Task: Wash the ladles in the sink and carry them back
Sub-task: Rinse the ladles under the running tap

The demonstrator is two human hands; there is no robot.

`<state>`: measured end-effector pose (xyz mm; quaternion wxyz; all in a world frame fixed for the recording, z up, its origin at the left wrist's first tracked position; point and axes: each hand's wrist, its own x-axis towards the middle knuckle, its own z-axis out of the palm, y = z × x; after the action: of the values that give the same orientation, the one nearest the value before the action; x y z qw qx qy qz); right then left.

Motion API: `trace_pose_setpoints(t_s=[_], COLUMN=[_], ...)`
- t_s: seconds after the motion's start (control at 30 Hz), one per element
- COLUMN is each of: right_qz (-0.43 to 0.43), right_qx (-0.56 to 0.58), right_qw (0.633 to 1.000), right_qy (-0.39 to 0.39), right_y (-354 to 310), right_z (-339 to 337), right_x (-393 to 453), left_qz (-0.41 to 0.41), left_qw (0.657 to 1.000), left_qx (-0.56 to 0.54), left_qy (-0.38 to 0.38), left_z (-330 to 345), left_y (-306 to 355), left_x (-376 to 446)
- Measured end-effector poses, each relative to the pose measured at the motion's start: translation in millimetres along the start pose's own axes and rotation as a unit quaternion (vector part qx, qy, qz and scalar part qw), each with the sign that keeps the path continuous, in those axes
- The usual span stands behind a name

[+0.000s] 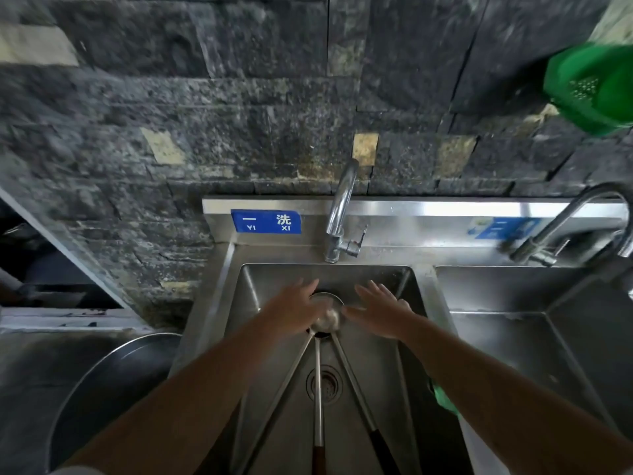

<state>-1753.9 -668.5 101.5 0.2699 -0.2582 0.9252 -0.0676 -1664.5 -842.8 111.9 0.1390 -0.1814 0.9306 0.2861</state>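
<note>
With three ladles [325,317] lying bowls-together in the sink [376,378] at frame centre, the flat, empty left hand [294,311] and right hand [382,311] are being spread over them, so the tap [339,214] is probably being needed next.

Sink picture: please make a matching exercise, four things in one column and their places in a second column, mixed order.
1. ladles
2. faucet
3. green colander
4. blue sign

a. top right corner
b. left of the faucet, on the backsplash
c. in the sink basin
d. on the ledge behind the basin

Pairs: 1-c, 2-d, 3-a, 4-b
</note>
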Motion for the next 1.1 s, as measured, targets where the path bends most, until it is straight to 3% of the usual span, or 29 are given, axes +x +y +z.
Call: trace_pose_setpoints(t_s=[0.4, 0.67, 0.83, 0.97, 1.1], right_qz=[0.09, 0.147, 0.18, 0.185, 0.183], right_qx=[0.086, 0.195, 0.252, 0.246, 0.243], right_qw=[0.989, 0.957, 0.925, 0.917, 0.916], right_qy=[0.08, 0.157, 0.22, 0.256, 0.26], right_y=[-25.5, -23.0, -19.5, -5.9, -0.5], right_z=[-33.7, -33.4, -44.1, -43.8, -42.1], right_x=[56.5, 124.1, 161.7, 185.7, 195.5], left_qz=[0.076, 0.08, 0.096, 0.101, 0.088], left_qw=[0.997, 0.996, 0.995, 0.992, 0.995], left_qx=[0.021, 0.016, -0.015, -0.082, -0.027], left_qy=[-0.011, 0.04, 0.03, -0.002, 0.045], left_z=[-38.1, -42.4, -16.1, -26.7, -37.0], left_y=[2.5, 2.3, -3.7, 9.3, 17.1], left_x=[76.1, 165.0, 234.3, 236.5, 233.5])
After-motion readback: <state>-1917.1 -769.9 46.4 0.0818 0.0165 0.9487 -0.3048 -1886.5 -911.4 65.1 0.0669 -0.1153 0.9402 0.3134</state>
